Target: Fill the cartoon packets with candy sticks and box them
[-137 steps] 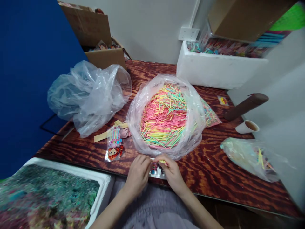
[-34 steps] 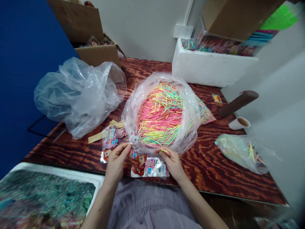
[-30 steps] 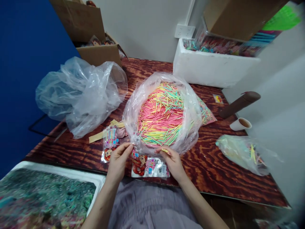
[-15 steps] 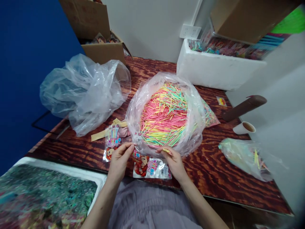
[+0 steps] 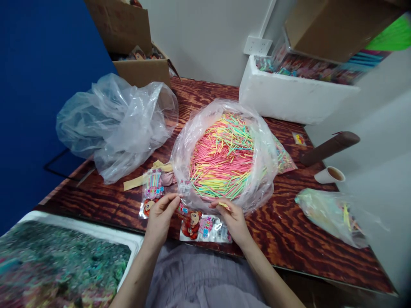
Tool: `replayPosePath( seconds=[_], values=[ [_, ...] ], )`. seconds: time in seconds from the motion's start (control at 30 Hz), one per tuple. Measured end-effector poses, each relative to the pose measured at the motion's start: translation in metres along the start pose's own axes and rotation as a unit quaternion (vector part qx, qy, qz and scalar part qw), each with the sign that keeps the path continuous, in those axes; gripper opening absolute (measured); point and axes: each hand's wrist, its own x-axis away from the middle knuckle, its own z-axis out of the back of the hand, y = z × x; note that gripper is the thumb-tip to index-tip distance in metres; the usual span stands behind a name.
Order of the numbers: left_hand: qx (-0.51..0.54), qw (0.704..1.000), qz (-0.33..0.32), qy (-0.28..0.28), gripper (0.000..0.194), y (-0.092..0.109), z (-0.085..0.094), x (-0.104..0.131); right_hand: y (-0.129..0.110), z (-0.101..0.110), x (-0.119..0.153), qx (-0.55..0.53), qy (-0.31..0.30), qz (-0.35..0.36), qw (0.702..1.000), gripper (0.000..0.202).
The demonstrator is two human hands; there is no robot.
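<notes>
A large clear plastic bag (image 5: 266, 171) with a rolled-open mouth is full of thin pink, yellow and green sticks (image 5: 224, 154). At its near edge my left hand (image 5: 162, 216) pinches a small printed packet (image 5: 183, 206) between thumb and fingers. My right hand (image 5: 234, 220) is closed round a small bunch of sticks (image 5: 224, 206), whose ends show above the fingers. Flat printed packets (image 5: 207, 226) with a cartoon figure lie on the table between my hands. Just beyond my left hand lies another packet (image 5: 153, 184), with sticks visible through it.
A crumpled clear bag (image 5: 122, 124) and a cardboard box (image 5: 141, 70) stand back left. A white foam box (image 5: 289, 94) holds packets at back right. On the right are a paper cup (image 5: 329, 175), a brown post-like object (image 5: 330, 147) and a small bag (image 5: 330, 214). Another foam box (image 5: 138, 246) is front left.
The view has shifted very slightly. Both hands stay in nearly the same place, with the packet in the left and the sticks in the right.
</notes>
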Motion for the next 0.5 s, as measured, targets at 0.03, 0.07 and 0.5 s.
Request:
replayPosePath(
  seconds=[0.03,0.07,0.5],
  values=[
    [0.001,1.0,0.001,0.0,0.024,-0.0003,0.0,-0.0002,0.0005,0.0,0.0001,-0.001,0.0,0.0,1.0,0.018],
    [0.003,1.0,0.001,0.001,0.024,-0.0007,0.0002,-0.0002,0.001,0.0001,0.0003,-0.002,-0.001,0.0,1.0,0.018],
    [0.01,1.0,0.003,-0.005,0.024,-0.0038,-0.0013,-0.0001,-0.0026,0.001,0.0028,-0.007,0.002,0.001,1.0,0.018]
  ],
)
